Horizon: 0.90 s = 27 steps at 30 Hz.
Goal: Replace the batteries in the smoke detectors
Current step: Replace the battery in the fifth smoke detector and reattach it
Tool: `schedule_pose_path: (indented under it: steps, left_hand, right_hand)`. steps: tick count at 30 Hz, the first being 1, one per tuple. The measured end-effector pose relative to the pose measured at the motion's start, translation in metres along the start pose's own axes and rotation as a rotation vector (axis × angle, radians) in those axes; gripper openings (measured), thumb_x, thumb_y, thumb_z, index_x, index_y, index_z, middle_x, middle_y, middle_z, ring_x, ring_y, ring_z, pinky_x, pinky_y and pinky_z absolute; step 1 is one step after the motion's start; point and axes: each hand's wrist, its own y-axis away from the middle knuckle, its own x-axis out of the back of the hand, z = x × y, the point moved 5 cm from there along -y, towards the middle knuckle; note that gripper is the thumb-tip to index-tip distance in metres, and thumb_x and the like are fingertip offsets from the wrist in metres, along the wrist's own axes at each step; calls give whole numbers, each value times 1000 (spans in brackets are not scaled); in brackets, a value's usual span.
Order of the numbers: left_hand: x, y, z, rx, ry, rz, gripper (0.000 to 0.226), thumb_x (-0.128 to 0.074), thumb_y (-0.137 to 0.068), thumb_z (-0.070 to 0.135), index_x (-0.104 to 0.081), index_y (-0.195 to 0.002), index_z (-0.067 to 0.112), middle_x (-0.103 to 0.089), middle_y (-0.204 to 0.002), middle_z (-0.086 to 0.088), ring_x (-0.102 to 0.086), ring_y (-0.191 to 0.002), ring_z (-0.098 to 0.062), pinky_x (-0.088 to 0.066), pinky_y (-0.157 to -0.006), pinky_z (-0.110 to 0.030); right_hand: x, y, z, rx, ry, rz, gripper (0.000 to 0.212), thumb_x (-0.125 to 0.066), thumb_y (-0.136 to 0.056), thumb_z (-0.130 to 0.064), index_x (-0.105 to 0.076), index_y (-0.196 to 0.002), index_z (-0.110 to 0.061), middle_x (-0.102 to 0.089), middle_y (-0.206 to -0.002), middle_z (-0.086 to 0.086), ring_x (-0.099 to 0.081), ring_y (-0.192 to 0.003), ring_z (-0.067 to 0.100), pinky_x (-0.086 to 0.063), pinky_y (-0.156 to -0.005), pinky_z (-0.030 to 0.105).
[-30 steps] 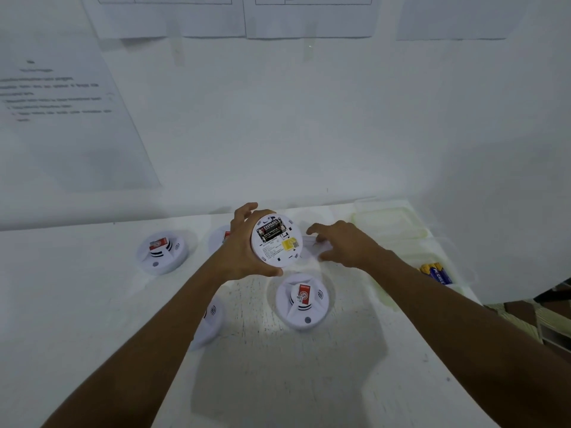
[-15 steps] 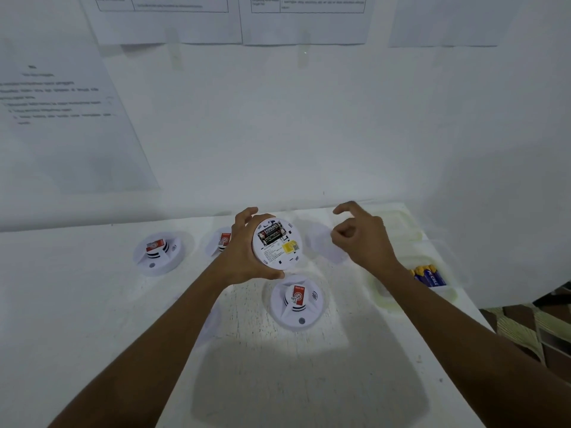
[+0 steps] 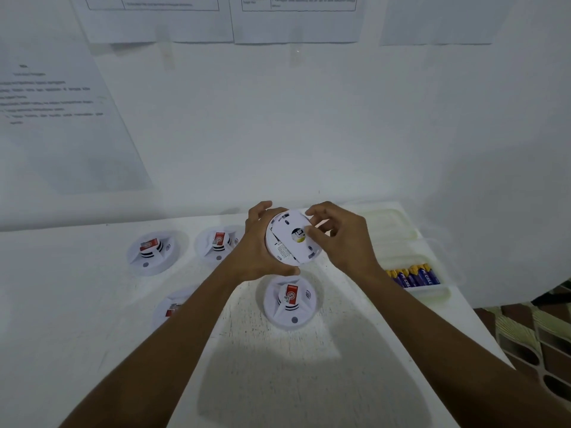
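Observation:
My left hand [image 3: 262, 242] grips a round white smoke detector [image 3: 279, 247] held up above the table with its back towards me. A white round cover plate [image 3: 293, 225] with a centre hole lies against that back, and my right hand [image 3: 340, 239] pinches the plate's right edge. The battery compartment is hidden under the plate. Blue and yellow batteries [image 3: 414, 274] lie in a clear tray [image 3: 432, 293] to the right.
Several other white detectors with red labels sit face up on the white table [image 3: 92, 304]: one below my hands [image 3: 290, 301], two at the back left [image 3: 151, 251] [image 3: 216, 244], one [image 3: 173, 308] partly under my left forearm. A clear lid [image 3: 389, 223] lies at back right. The table's right edge drops off.
My right hand picked the cover plate up from the table behind the detector and brought it onto the detector's back, covering the battery that showed before. The left hand kept its hold.

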Motion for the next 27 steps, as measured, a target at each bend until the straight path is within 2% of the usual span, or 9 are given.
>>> schedule_pose_path:
  steps: [4, 7, 10, 13, 17, 21, 22, 25, 27]
  left_hand:
    - [-2, 0, 6, -22, 61, 8, 101, -82, -38, 68, -17, -115, 80, -27, -141, 7, -30, -138, -30, -32, -115, -44]
    - [-4, -1, 5, -22, 89, 28, 98, -74, -38, 83, -20, -119, 76, -28, -145, -8, -34, -136, -31, -33, -114, -36]
    - [-3, 0, 5, -19, 129, 37, 104, -76, -39, 81, -26, -127, 59, -28, -145, -14, -37, -134, -32, -37, -111, -38]
    - [-1, 2, 3, -1, 120, 16, 106, -84, -40, 64, -29, -130, 50, -28, -145, -10, -37, -135, -24, -40, -111, -37]
    - [-2, 6, 1, -4, 135, 14, 120, -83, -40, 70, -34, -137, 20, -28, -145, -6, -38, -134, -20, -39, -111, -29]
    - [3, 9, 15, -25, 213, 47, 94, -77, -43, 79, -31, -124, 66, -32, -143, -18, -43, -129, -32, -42, -107, -40]
    - [4, 9, 18, -26, 208, 50, 91, -76, -45, 80, -31, -123, 66, -33, -143, -17, -44, -128, -31, -43, -107, -41]
    - [6, 13, 20, -34, 183, 30, 96, -76, -49, 77, -35, -128, 39, -38, -140, -3, -45, -127, -21, -43, -107, -38]
    - [7, 16, 20, 2, 179, 2, 93, -81, -48, 67, -39, -126, 38, -46, -133, 8, -50, -123, -17, -46, -105, -38]
  right_hand:
    - [-7, 5, -2, 172, 183, 24, 20, -69, -88, -9, -75, -106, -15, -68, -93, 1, -61, -73, 6, -40, -64, 6]
    - [-12, 10, -5, 208, 298, 11, 22, -65, -88, -21, -76, -107, -15, -67, -96, 2, -62, -83, 13, -41, -70, 13]
    - [-16, 13, -9, 206, 409, 8, 34, -66, -84, -40, -75, -106, -16, -71, -100, 5, -66, -89, 19, -47, -76, 22]
    - [-17, 13, -13, 180, 431, -45, 52, -66, -77, -56, -74, -109, -17, -71, -106, 4, -65, -95, 19, -49, -81, 26]
    - [-16, 11, -20, 170, 463, -133, 59, -73, -74, -58, -71, -117, -17, -69, -115, 4, -64, -101, 20, -43, -86, 25]
    - [-15, 12, -26, 154, 419, -87, 56, -78, -74, -52, -71, -117, -17, -71, -110, 4, -65, -94, 19, -47, -84, 27]
    - [-15, 13, -27, 145, 406, -73, 55, -79, -73, -52, -72, -116, -17, -72, -107, 3, -65, -92, 17, -47, -82, 26]
    - [-14, 14, -29, 99, 356, -54, 51, -81, -73, -49, -73, -113, -18, -74, -99, 1, -64, -80, 11, -49, -75, 22]
    - [-14, 14, -29, 41, 301, -50, 50, -82, -72, -48, -73, -112, -20, -75, -99, -1, -63, -77, 7, -52, -74, 21]
